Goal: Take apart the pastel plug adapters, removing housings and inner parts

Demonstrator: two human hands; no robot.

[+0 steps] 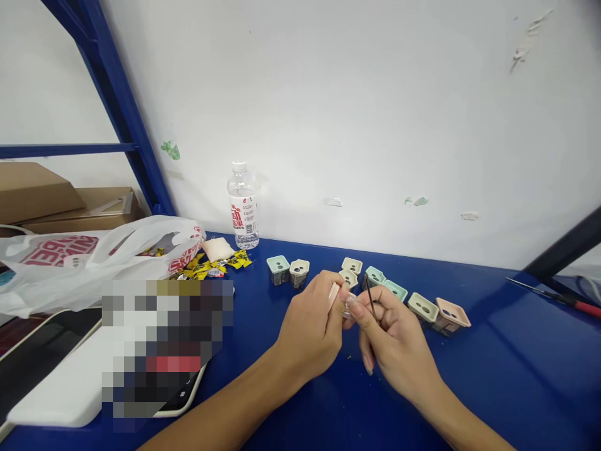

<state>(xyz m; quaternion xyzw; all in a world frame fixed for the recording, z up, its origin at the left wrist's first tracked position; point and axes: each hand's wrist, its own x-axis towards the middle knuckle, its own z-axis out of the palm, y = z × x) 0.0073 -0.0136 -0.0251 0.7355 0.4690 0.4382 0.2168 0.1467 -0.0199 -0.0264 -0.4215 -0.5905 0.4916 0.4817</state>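
Checker: Quick one, how far along?

Me: Partway through one piece, I'd judge. It's a small clear and cream plastic piece [349,305], up between my two hands, over the blue painted bench [498,357], on my side of the others.

Checker: Others?

Me: Eight small boxes with pastel two-hole lids [422,308], in mint, cream, beige and pink, strung along the bench. Lids are on all of them, so they look assembled. Finished or waiting? Can't tell. The one I'm holding probably needs more work; that's a guess from the grip.

Checker: Fingers?

Me: Left hand [310,322]: fingers curled, closed on the piece. Right hand [398,341]: thumb tip pressed at the clear part, fingers bent round a thin dark rod [369,293]. What sort of rod, can't say.

Checker: Piece's looks?

Me: Mostly covered. A pale cream edge pokes out by my left thumb, and shiny see-through plastic shows between the thumbs. Looks hard, glossy. Full shape's hidden; can't tell if it's whole or in parts, or has holes like those lids.
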